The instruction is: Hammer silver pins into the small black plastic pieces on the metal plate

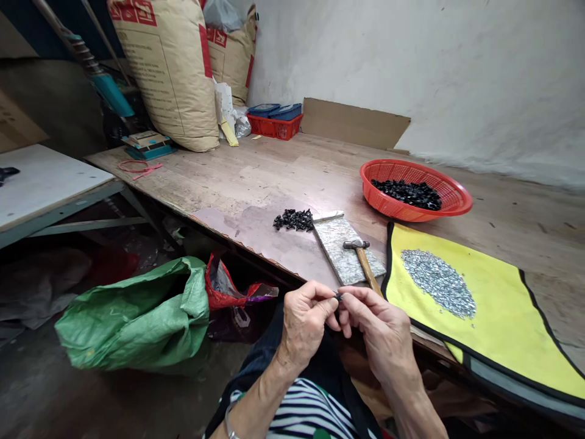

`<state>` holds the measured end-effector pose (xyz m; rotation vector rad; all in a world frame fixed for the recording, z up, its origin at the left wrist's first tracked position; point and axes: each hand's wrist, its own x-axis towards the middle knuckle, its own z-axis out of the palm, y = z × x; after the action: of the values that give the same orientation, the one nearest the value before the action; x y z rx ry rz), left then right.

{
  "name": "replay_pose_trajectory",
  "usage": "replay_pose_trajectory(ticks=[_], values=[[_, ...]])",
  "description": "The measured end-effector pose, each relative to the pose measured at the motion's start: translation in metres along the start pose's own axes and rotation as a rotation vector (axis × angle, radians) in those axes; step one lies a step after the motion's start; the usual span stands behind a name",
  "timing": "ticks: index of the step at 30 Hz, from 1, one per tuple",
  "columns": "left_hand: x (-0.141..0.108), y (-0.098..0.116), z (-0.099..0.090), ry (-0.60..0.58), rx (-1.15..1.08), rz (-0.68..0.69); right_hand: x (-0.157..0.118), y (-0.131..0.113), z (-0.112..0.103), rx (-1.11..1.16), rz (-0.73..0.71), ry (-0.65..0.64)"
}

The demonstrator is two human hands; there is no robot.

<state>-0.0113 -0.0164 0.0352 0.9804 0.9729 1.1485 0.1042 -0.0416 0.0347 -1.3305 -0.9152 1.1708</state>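
Note:
Between the fingertips of my left hand (307, 323) and my right hand (381, 329) is a small black part (338, 297), mostly covered by the fingers. Both hands are closed in a pinch, close together at the table's front edge. Just beyond them lies a hammer (364, 259) with a wooden handle, its head resting on a flat grey metal-like block (340, 247). A pile of small black parts (294, 220) sits at the block's left. To the right, many tiny silvery metal pieces (439, 283) are heaped on a yellow cloth (498, 299) with black edging.
A red plastic basket (457, 195) of black parts stands at the back right. Paper sacks (169, 79) and a red crate (275, 127) with blue containers are at the far left. Below the table edge, a green sack (137, 317) gapes open beside a red bag (223, 286).

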Motion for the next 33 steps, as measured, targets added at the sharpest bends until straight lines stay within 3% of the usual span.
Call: replay_pose_trajectory(ticks=[5, 11, 13, 18, 21, 24, 27, 30, 33], values=[[0.002, -0.007, -0.002, -0.002, 0.107, -0.024, 0.004, 0.001, -0.004, -0.263, 0.065, -0.07], [0.011, -0.023, -0.004, -0.053, 0.046, -0.091, 0.029, 0.002, -0.02, -0.125, 0.256, -0.286], [0.014, -0.025, -0.004, -0.039, -0.009, -0.101, 0.056, -0.015, -0.035, -0.118, 0.255, -0.242], [0.014, -0.025, -0.004, -0.034, 0.12, -0.157, 0.149, -0.092, -0.088, -0.097, 0.03, 0.139], [0.021, -0.022, -0.009, 0.003, 0.325, -0.102, 0.169, -0.112, -0.109, -0.172, -0.002, 0.265], [0.053, -0.011, -0.02, 0.142, 0.695, 0.282, 0.149, -0.089, -0.101, -0.328, -0.06, 0.297], [0.116, 0.004, -0.03, 0.146, 1.004, 0.585, 0.116, -0.044, -0.068, -0.568, -0.189, 0.147], [0.183, 0.014, -0.035, -0.104, 1.344, 0.571, 0.097, -0.007, -0.031, -1.054, -0.663, -0.108], [0.226, 0.012, -0.04, -0.259, 1.415, 0.503, 0.096, 0.015, -0.011, -1.416, -0.818, -0.133]])
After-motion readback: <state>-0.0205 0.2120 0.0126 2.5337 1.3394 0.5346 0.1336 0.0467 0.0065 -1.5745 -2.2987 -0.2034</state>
